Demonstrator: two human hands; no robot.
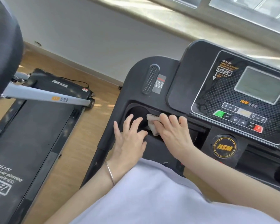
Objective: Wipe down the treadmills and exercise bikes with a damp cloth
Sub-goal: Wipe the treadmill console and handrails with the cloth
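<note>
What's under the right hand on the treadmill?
A white cloth pokes out beneath the right hand, on the black console. The cloth's rest and the surface below are covered.

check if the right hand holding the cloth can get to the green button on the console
Probably yes. The right hand, holding the small white cloth, lies close to the rectangular green button on the black treadmill console, and nothing stands between them.
</note>
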